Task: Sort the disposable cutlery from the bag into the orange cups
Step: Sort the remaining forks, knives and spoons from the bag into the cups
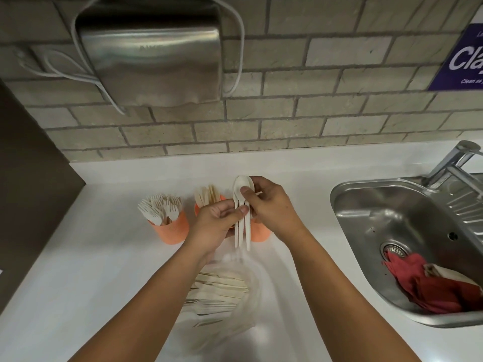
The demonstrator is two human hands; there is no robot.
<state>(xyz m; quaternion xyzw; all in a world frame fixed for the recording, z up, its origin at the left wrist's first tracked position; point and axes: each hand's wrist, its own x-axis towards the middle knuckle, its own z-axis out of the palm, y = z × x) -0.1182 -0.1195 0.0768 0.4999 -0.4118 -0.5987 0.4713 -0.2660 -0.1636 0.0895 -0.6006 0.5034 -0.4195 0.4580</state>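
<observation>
A: Since the left cup (171,231) already holds forks (160,207) tines-up, is it one type per cup?
B: Looks so. Handles go down so they stand and the tops show the type. The middle cup (197,209) holds flat pale pieces (207,195), knives I'd judge. Its lower half is hidden.

A: Hidden by what?
B: The left hand (217,223). Its grip is pinched on the stems of the spoons (242,226), thumb in front.

A: Bag?
B: The clear bag (235,309) lies flat on the counter (104,257) between the forearms, nearer than the cups. There's cutlery left inside, so the sort isn't finished.

A: How are the spoons held?
B: Nested, bowls up, above the counter and in front of the right cup (260,232). The right hand (271,205) has its grip closed on the bowls, thumb pressing the top one. My read: squaring the stack so it drops in as one bundle.

A: Is the right cup the target?
B: Probably, it's the only one without a visible type. It's mostly covered and I can't see what's in it.

A: Counts.
B: Three cups, one bag. Spoons in hand show three handles, and more may be nested. The forks are too packed to count. Several knives. The sink (366,205) at far right holds one red cloth (431,288), not part of the job.
</observation>
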